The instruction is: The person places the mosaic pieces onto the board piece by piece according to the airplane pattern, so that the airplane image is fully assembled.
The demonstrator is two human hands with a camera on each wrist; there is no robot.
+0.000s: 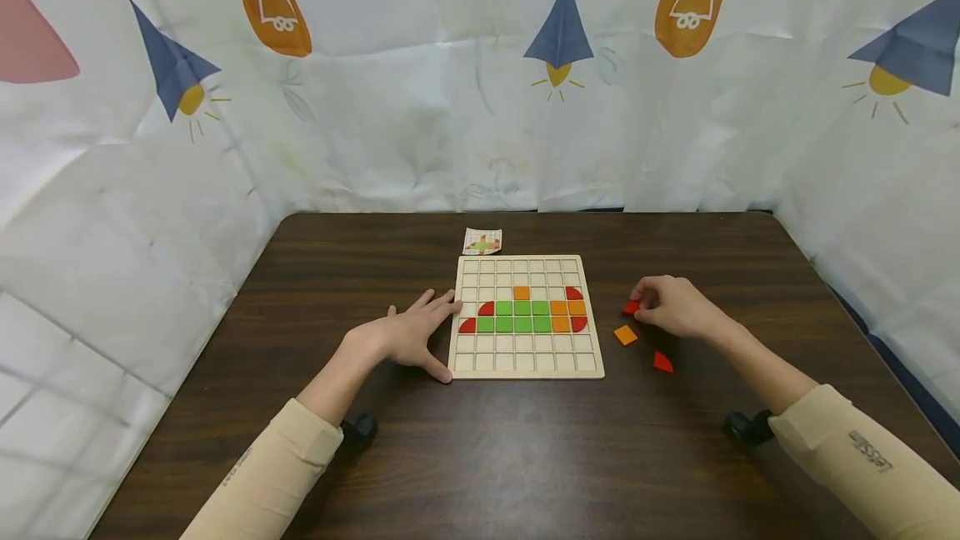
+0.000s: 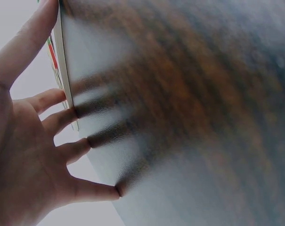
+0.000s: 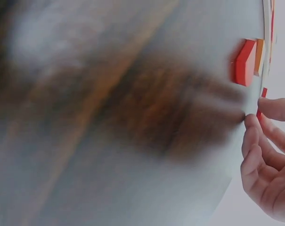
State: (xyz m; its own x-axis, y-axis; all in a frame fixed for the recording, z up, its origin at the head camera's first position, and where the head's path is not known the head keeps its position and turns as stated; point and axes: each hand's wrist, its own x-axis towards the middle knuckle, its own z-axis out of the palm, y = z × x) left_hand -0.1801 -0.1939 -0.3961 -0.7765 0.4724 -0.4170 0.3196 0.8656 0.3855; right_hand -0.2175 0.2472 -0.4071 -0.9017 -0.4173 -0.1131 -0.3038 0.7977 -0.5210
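Note:
A pale gridded board (image 1: 525,365) lies flat on the dark table, with green, orange and red tiles set in its middle rows. My left hand (image 1: 408,336) is spread along the board's left edge, thumb and fingertips touching it; in the left wrist view the fingers (image 2: 74,150) are straight and splayed. To the right of the board, my right hand (image 1: 675,307) pinches a red tile (image 1: 631,307) between thumb and fingers. An orange square tile (image 1: 626,335) and a red quarter-round tile (image 1: 662,362) lie loose on the table beside that hand.
A small printed card (image 1: 482,242) with a coloured grid pattern lies just behind the board. The dark wood-grain table (image 1: 525,457) ends at a patterned white curtain (image 1: 480,132) at the back and sides.

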